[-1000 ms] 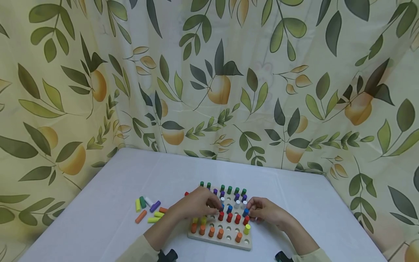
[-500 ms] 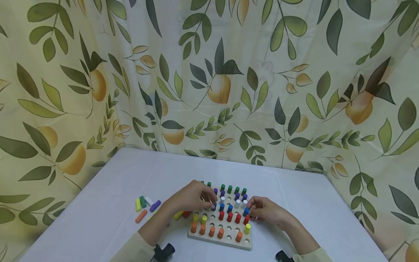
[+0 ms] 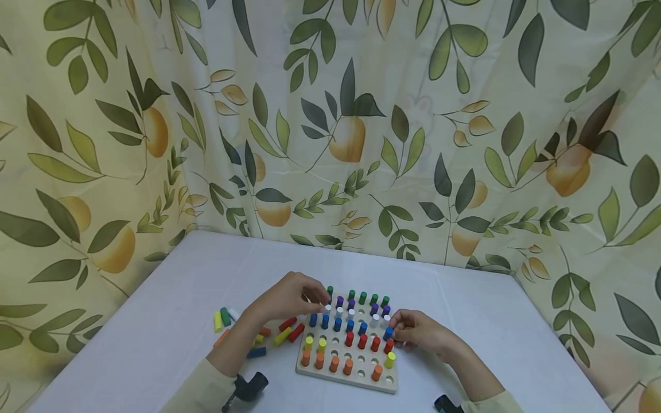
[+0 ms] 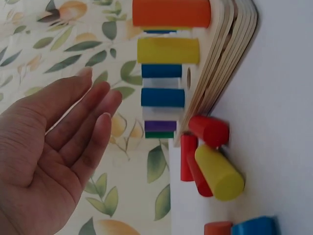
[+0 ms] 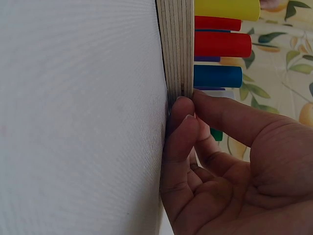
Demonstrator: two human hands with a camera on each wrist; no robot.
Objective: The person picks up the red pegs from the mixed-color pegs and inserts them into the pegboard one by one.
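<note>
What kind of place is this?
Maybe a small play or activity corner indoors. A leafy, fruit-patterned curtain hangs behind a white-covered table, and on the table is a wooden peg board with colourful pegs.

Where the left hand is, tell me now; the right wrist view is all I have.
Observer: The head view shows the left hand at the far left part of the pegboard.
Operator: Report what it carries.
Observer: Nothing that I can see; the left wrist view shows its fingers relaxed, with nothing visible between them.
Operator: Now name whatever lies off to the side, beyond my picture.
Observer: Several loose pegs in mixed colours lie on the table, to the left of the pegboard.
</note>
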